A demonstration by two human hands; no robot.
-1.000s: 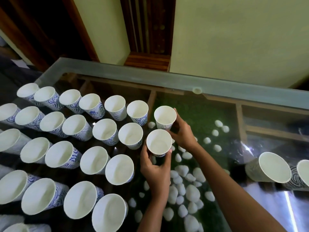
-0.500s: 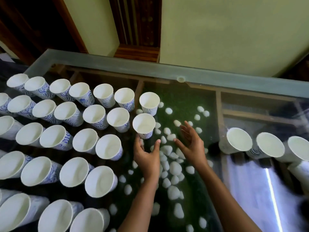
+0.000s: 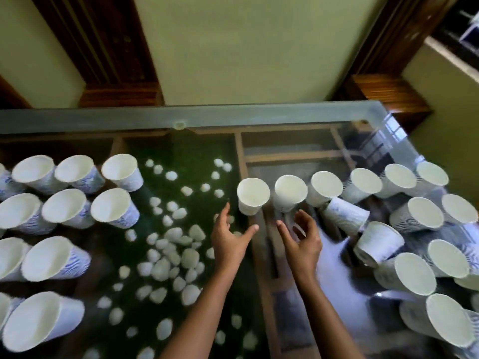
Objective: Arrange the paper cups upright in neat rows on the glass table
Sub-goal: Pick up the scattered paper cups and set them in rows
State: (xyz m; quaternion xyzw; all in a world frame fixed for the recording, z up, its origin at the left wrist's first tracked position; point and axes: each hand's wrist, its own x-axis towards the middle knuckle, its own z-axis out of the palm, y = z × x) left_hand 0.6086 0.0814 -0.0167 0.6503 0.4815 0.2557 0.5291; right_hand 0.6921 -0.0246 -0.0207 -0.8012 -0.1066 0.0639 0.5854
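Observation:
White paper cups with blue patterns stand upright in rows at the left of the glass table [image 3: 233, 117], the nearest ending at one cup [image 3: 114, 209]. A looser group of cups fills the right side, and one of them lies on its side [image 3: 346, 215]. My left hand [image 3: 230, 240] hovers open just below an upright cup [image 3: 252, 195]. My right hand [image 3: 302, 242] is open with spread fingers below a second upright cup [image 3: 290, 193]. Neither hand holds anything.
White pebbles [image 3: 168, 255] lie on green matting under the glass, between the two cup groups. Wooden frame bars [image 3: 264, 268] run beneath the glass. A yellow-green wall [image 3: 246, 47] and dark wooden posts stand behind the table's far edge.
Both hands let go of two cups at the ends of the left rows and moved right. The view swung right, and my hands now hover empty below the right-hand group.

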